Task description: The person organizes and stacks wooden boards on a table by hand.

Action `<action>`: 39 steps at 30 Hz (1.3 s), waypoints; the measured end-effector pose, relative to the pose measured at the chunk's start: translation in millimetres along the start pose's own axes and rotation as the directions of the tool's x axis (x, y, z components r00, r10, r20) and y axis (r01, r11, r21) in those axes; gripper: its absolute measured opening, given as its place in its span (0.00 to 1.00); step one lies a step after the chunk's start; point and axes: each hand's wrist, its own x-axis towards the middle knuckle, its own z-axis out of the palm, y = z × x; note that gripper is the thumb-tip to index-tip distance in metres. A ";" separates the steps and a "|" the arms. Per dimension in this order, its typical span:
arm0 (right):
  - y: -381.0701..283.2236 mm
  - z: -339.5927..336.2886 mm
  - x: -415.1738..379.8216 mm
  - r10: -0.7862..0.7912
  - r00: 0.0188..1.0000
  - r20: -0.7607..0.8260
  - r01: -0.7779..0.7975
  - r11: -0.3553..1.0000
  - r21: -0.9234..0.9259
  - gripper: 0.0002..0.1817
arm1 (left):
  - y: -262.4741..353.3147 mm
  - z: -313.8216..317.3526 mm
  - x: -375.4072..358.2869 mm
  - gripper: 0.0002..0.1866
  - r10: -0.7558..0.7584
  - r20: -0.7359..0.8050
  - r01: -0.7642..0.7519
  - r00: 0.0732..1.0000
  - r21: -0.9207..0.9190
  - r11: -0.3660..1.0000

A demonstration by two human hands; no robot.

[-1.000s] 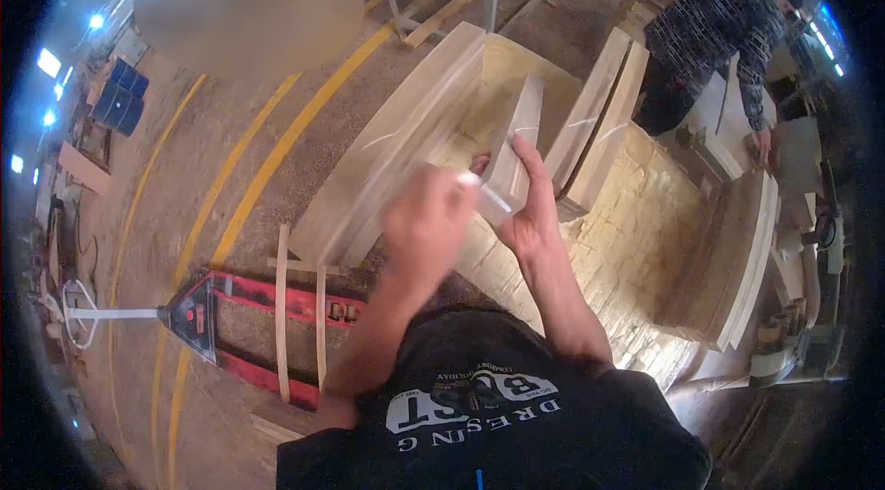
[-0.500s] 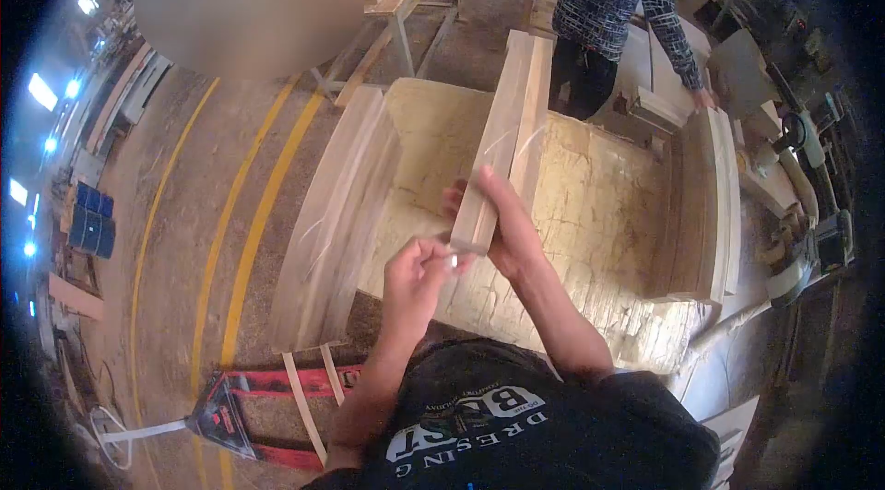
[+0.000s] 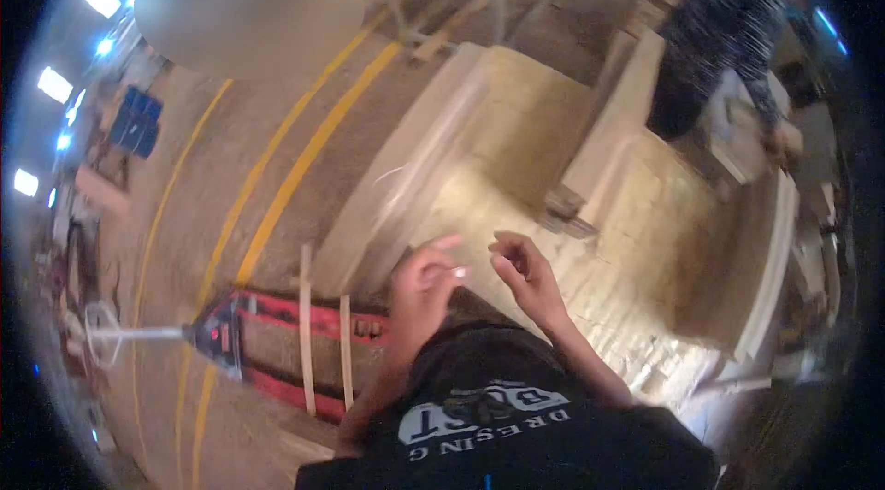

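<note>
The picture is motion-blurred. My left hand (image 3: 422, 285) is raised in front of my chest and pinches a small white piece (image 3: 457, 273) between thumb and fingertips. My right hand (image 3: 522, 272) hovers just to its right, fingers loosely curled and apart, with nothing in it. Both hands hang over the near edge of a low platform of pale boards (image 3: 645, 241). A stack of narrow wooden planks (image 3: 597, 151) stands beyond my right hand, apart from it. A longer bundle of planks (image 3: 415, 172) lies to the left.
A red pallet jack (image 3: 267, 329) sits on the floor at lower left, with two thin wooden strips (image 3: 306, 329) across it. Yellow lines (image 3: 295, 167) run along the concrete. A co-worker (image 3: 714, 38) bends over boards at upper right. Blue drums (image 3: 136, 121) stand far left.
My right hand has let go of the short plank it held upright and drawn back toward my chest. The left hand still pinches the white piece. The camera view has swung.
</note>
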 end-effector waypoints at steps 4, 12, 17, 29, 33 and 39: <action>-68.1 -67.0 7.2 -0.403 0.809 -0.429 0.258 0.898 -0.357 0.13 | 11.8 14.8 10.1 0.04 -0.014 -0.004 0.014 1.000 0.010 1.000; -29.9 -171.7 173.5 -0.427 0.658 -0.620 -0.233 0.668 -0.707 0.41 | -5.0 28.7 9.2 0.03 0.009 0.295 0.015 0.955 -0.080 0.997; -39.8 -178.3 172.5 -0.448 0.692 -0.566 -0.084 0.729 -0.679 0.40 | -11.5 16.2 3.0 0.02 -0.058 0.220 0.073 0.974 -0.061 0.995; -53.1 -127.1 226.0 -0.394 0.782 -0.483 -0.506 0.051 -0.861 0.37 | -29.7 -6.5 0.9 0.02 -0.116 0.202 0.126 0.973 -0.041 0.991; -73.6 -117.4 213.8 -0.273 0.878 -0.393 -0.398 0.039 -0.917 0.39 | -31.0 -11.6 -4.4 0.03 -0.129 0.238 0.143 0.963 -0.043 0.989; -79.0 -117.4 216.4 -0.115 0.940 -0.322 -0.321 0.030 -0.947 0.39 | 11.3 -38.0 -26.8 0.05 -0.002 0.117 0.012 0.993 -0.077 0.997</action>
